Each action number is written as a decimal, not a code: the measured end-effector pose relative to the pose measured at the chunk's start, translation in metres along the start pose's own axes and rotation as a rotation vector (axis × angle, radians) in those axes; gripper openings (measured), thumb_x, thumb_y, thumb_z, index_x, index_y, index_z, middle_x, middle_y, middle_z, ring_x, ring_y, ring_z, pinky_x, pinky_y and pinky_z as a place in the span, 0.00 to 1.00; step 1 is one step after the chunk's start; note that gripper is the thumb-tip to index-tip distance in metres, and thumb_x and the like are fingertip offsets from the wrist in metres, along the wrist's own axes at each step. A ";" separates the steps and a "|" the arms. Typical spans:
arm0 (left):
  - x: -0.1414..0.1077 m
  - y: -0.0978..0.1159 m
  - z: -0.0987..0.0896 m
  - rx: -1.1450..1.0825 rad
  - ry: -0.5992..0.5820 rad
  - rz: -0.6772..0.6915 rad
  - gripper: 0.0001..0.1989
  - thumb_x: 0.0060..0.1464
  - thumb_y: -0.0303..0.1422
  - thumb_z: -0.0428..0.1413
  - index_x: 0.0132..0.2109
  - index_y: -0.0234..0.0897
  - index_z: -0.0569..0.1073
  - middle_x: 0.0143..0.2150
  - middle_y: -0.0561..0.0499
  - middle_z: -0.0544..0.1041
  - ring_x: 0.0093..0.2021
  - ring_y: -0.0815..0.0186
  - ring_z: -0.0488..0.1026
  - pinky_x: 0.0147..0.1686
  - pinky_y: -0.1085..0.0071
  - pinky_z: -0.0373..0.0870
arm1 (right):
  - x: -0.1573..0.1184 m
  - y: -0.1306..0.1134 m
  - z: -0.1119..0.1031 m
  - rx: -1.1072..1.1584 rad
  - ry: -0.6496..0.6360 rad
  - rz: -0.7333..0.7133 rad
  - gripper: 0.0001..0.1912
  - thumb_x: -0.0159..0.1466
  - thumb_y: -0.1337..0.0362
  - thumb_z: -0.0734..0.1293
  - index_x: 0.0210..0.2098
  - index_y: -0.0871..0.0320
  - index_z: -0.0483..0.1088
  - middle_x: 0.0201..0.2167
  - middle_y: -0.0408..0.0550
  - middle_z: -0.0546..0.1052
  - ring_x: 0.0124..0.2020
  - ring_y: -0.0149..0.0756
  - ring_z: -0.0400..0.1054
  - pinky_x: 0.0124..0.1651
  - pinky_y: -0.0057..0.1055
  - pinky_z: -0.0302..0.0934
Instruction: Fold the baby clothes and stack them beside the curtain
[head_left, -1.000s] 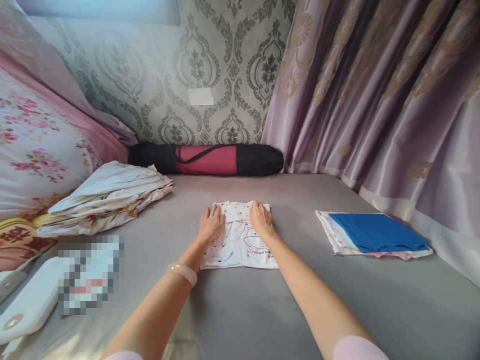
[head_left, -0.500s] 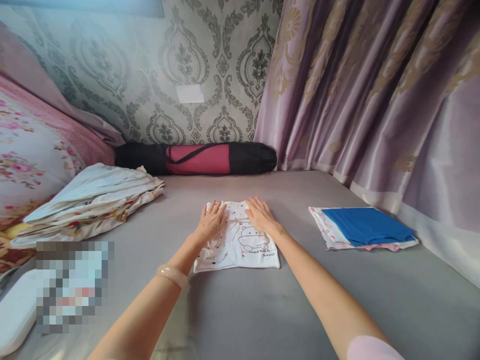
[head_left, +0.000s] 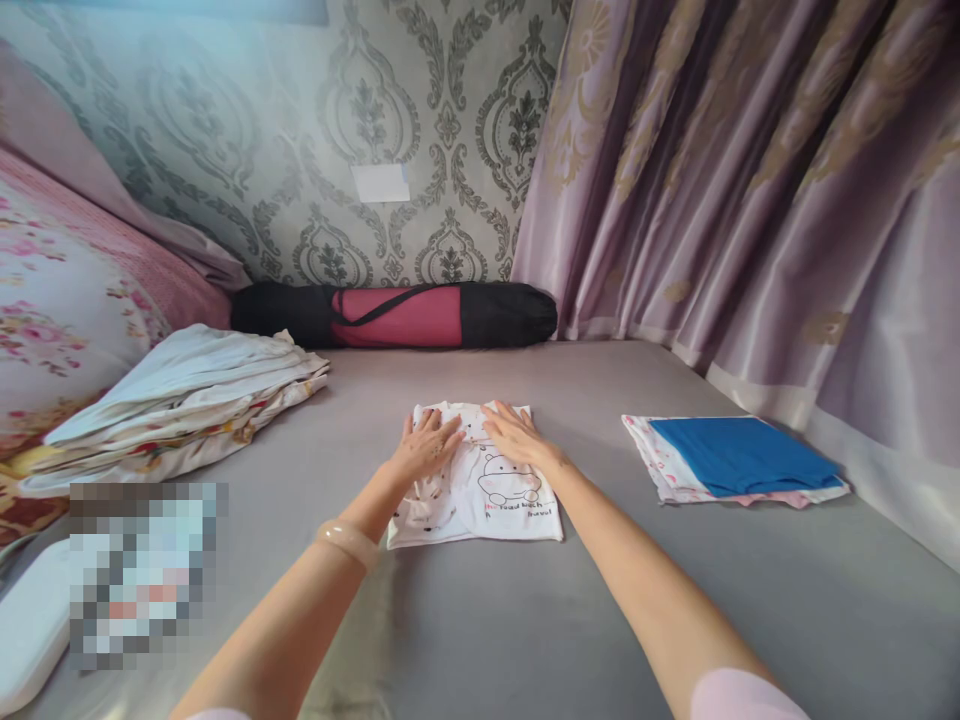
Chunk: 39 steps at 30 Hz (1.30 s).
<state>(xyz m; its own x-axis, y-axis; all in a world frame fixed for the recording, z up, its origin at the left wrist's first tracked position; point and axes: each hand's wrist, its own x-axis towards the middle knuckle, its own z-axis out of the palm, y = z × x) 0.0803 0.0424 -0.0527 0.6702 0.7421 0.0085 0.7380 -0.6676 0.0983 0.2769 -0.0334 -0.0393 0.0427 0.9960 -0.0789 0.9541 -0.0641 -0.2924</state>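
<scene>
A folded white garment (head_left: pixel 472 510) with a cartoon animal outline and printed lettering lies flat on the grey sheet in front of me. My left hand (head_left: pixel 429 445) rests palm down on its left upper part, fingers spread and pointing away. On the upper right part lies my right hand (head_left: pixel 519 437), also flat, its fingers stretched out and angled inward. Both hands press on the cloth without gripping it. Parts of the print are hidden under the fingers.
Folded clothes with a blue piece (head_left: pixel 742 455) on top lie to the right. Rumpled pale fabric (head_left: pixel 187 400) is heaped at left, near a floral pillow (head_left: pixel 52 310). A black and red roll bag (head_left: pixel 397 316) lies along the wall. A white object (head_left: pixel 45 620) sits front left, beside a blurred patch.
Both hands have slid slightly inward over the garment, the right hand's fingers moving left and a little nearer. The view has shifted slightly.
</scene>
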 end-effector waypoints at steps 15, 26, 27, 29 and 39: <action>-0.003 -0.005 0.007 0.032 0.102 0.046 0.27 0.66 0.45 0.38 0.67 0.42 0.57 0.70 0.43 0.54 0.70 0.51 0.47 0.66 0.47 0.41 | -0.001 0.009 0.009 -0.100 0.091 -0.013 0.28 0.71 0.54 0.47 0.68 0.53 0.49 0.70 0.50 0.47 0.70 0.43 0.36 0.68 0.51 0.29; -0.059 0.015 0.016 0.013 0.064 0.279 0.29 0.67 0.44 0.34 0.70 0.37 0.50 0.71 0.43 0.49 0.70 0.58 0.46 0.67 0.55 0.45 | -0.053 -0.030 0.035 -0.061 0.073 -0.243 0.30 0.71 0.57 0.46 0.70 0.62 0.43 0.70 0.50 0.45 0.71 0.38 0.34 0.70 0.45 0.27; -0.059 0.014 0.018 0.011 0.062 0.278 0.29 0.67 0.44 0.35 0.70 0.37 0.49 0.71 0.44 0.49 0.70 0.58 0.45 0.67 0.55 0.45 | -0.053 -0.030 0.035 -0.064 0.072 -0.237 0.30 0.71 0.57 0.46 0.70 0.62 0.43 0.71 0.50 0.45 0.71 0.38 0.34 0.70 0.45 0.27; -0.058 0.014 0.018 0.006 0.069 0.275 0.29 0.67 0.44 0.35 0.70 0.38 0.49 0.71 0.44 0.49 0.71 0.58 0.45 0.67 0.54 0.44 | -0.055 -0.032 0.034 -0.069 0.059 -0.229 0.31 0.71 0.56 0.46 0.70 0.62 0.43 0.71 0.50 0.44 0.71 0.38 0.33 0.70 0.44 0.26; -0.104 0.006 0.008 -0.052 0.026 0.309 0.29 0.66 0.47 0.36 0.69 0.40 0.52 0.71 0.45 0.48 0.71 0.58 0.43 0.67 0.55 0.43 | -0.133 -0.042 0.019 0.035 -0.087 -0.262 0.30 0.72 0.54 0.46 0.69 0.60 0.45 0.71 0.51 0.42 0.71 0.40 0.31 0.70 0.45 0.27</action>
<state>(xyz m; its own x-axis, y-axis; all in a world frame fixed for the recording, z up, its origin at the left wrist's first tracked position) 0.0161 -0.0392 -0.0607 0.8597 0.5059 0.0709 0.4939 -0.8586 0.1376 0.2260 -0.1645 -0.0348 -0.2317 0.9697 -0.0775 0.9184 0.1918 -0.3461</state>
